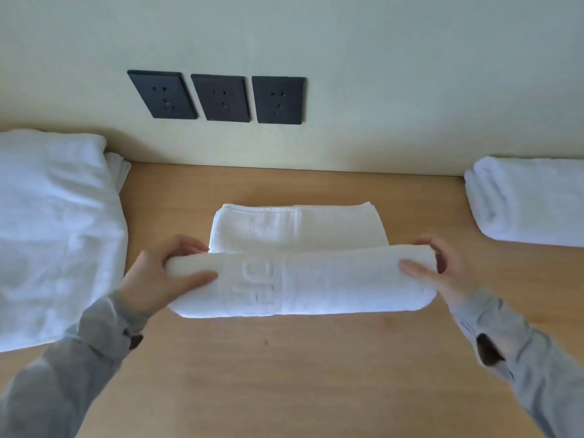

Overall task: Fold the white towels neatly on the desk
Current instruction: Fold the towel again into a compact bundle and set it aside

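Observation:
A white towel (331, 279) with raised woven letters lies in the middle of the wooden desk (284, 374). Its near part is folded over into a thick layer, and its far part lies flat behind. My left hand (164, 279) grips the left end of the folded layer, thumb on top and fingers behind. At the right end, my right hand (439, 267) holds the fold the same way. Both wrists wear grey sleeves.
A large loose heap of white towels (53, 229) covers the desk's left side. A folded white towel stack (527, 200) sits at the back right. Three black wall sockets (221, 98) are on the pale wall behind the desk.

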Action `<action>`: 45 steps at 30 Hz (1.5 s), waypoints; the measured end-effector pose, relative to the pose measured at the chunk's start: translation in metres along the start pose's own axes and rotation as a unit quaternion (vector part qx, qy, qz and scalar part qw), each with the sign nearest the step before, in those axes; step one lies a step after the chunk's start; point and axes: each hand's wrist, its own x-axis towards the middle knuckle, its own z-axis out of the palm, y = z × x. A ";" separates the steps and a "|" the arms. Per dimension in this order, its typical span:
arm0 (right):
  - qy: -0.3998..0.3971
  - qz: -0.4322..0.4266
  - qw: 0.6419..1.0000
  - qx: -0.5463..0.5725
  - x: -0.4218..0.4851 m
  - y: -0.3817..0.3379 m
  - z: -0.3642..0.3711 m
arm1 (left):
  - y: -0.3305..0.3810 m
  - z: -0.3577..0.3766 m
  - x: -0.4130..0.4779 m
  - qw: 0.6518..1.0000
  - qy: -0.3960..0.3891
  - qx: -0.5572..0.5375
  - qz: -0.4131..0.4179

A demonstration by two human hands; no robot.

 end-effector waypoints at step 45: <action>-0.008 -0.052 0.783 -0.620 0.091 0.041 0.086 | -0.025 0.100 0.094 0.896 -0.014 0.444 0.029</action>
